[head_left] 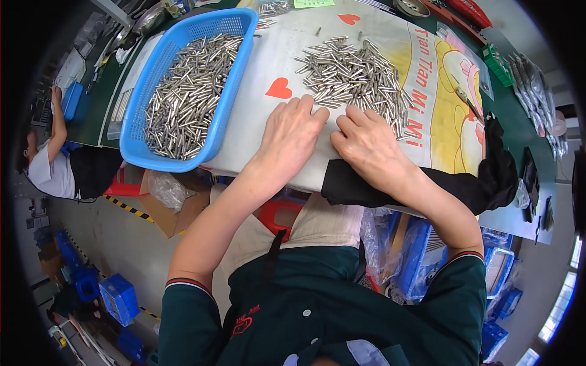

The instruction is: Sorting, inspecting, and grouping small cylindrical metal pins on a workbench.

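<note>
A loose pile of short silver metal pins (pixel 354 73) is spread on a printed white cloth (pixel 256 131) over the table. At the pile's near edge my left hand (pixel 294 131) is closed, fingertips curled down and hidden under the knuckles. Just beside it, with a small gap between, my right hand (pixel 369 143) is curled in the same way at the pins' near side. What either hand pinches, if anything, cannot be made out. To the left stands a blue plastic basket (pixel 131 131) heaped with similar metal pins (pixel 194 91).
Black fabric (pixel 360 186) lies along the table's front edge under my right forearm. Pliers (pixel 469 102) and a green bin (pixel 497 64) are at the right. A co-worker (pixel 55 152) sits at the far left. A cardboard box (pixel 162 207) and blue crates (pixel 421 256) stand below the table.
</note>
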Available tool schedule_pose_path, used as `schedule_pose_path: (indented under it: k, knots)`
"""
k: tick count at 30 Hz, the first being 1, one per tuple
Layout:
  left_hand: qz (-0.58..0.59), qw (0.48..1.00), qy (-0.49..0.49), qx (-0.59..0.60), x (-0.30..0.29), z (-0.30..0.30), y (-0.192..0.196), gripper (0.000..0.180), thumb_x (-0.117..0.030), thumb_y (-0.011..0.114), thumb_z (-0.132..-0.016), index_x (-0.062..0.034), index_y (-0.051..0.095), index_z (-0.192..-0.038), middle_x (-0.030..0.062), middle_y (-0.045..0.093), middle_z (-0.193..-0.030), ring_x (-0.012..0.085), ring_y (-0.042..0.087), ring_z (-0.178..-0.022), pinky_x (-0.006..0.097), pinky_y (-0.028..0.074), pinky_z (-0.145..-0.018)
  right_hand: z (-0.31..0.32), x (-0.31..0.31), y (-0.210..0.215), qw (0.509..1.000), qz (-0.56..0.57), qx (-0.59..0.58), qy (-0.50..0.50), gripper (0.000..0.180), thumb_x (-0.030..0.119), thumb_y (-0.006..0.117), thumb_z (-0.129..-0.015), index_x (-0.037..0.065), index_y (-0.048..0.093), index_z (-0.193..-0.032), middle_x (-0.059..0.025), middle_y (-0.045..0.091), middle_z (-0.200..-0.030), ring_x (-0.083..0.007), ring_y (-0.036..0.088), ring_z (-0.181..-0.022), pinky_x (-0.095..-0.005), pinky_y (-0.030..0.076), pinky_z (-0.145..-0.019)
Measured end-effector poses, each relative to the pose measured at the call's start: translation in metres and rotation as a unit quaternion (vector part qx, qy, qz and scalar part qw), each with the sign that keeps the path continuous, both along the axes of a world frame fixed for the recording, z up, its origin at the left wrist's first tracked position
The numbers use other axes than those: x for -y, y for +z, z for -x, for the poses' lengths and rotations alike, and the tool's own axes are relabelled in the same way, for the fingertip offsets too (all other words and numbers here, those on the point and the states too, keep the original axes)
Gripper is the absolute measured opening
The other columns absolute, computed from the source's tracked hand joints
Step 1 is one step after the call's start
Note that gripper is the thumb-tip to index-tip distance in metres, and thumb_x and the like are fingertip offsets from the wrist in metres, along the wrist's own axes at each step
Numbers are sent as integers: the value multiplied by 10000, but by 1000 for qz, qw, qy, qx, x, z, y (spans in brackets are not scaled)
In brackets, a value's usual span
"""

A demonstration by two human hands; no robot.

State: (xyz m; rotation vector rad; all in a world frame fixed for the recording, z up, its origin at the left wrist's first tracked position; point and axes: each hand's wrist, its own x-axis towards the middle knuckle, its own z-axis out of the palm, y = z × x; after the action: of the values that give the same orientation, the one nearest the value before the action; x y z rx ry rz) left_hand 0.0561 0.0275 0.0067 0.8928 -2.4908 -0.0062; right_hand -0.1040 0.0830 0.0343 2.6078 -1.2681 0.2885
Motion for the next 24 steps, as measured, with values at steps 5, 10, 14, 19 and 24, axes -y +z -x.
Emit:
schedule_pose_path:
  k: [5, 10, 14, 19, 24]
  knots:
    - [9, 999, 1, 48, -3, 3, 3, 87, -23, 601, -659, -36, 564, -737, 100, 495, -736, 231, 566, -692, 347, 486, -581, -6, -2, 4, 998, -3, -48, -32, 69, 125, 570, -641, 58, 556, -637, -53, 525, -725, -195, 506, -801, -306, 411, -655]
    - [47, 992, 14, 113, -4, 7, 6, 92, -43, 594, -637, -44, 538, -709, 104, 518, -756, 218, 581, -697, 341, 490, -582, -6, 6, 9, 995, 12, -95, -15, 66, 123, 598, -620, 58, 613, -621, -63, 565, -680, -191, 533, -803, -294, 411, -635]
    - [34, 997, -14, 62, 12, 4, 9, 83, -19, 598, -665, -26, 532, -716, 89, 528, -739, 236, 584, -683, 343, 489, -590, 13, 28, 14, 997, -61, 44, 16, 54, 73, 613, -607, 48, 570, -628, -62, 533, -681, -226, 542, -752, -349, 440, -606]
    - [-199, 914, -29, -353, 35, 12, 16, 103, 0, 604, -776, 5, 604, -878, 97, 592, -817, 197, 615, -718, 297, 491, -623, 29, 53, 9, 927, 104, 359, -25, 135, 38, 696, -644, 45, 651, -772, -59, 574, -745, -222, 541, -738, -325, 444, -624]
    - [-186, 890, -82, -408, 35, 26, -1, 118, 10, 602, -789, 9, 599, -907, 102, 607, -868, 187, 597, -719, 276, 480, -641, 18, 48, -18, 881, 118, 456, -39, 177, 12, 703, -625, 44, 656, -792, -67, 565, -730, -227, 540, -685, -318, 438, -597]
